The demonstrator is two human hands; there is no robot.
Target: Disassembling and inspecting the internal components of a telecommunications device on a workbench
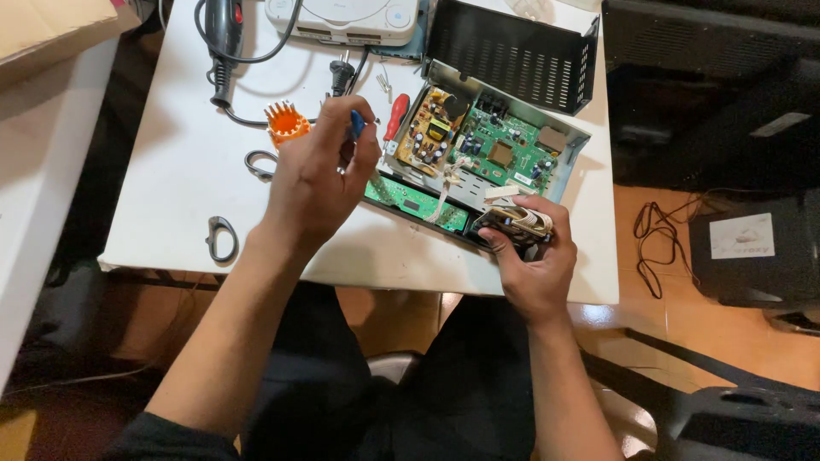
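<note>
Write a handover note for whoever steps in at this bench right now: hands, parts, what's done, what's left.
Left hand: closed on a blue-handled tool, over the front panel board.
Right hand: grips a small part with a ribbon cable at the case's near right corner.
Open metal case sits on the white table, green main board and power board exposed.
Done: black perforated cover is off, lying behind the case.
Left: boards remain in the case, cables attached.
Red screwdriver and orange bit holder lie beside the left hand.
</note>
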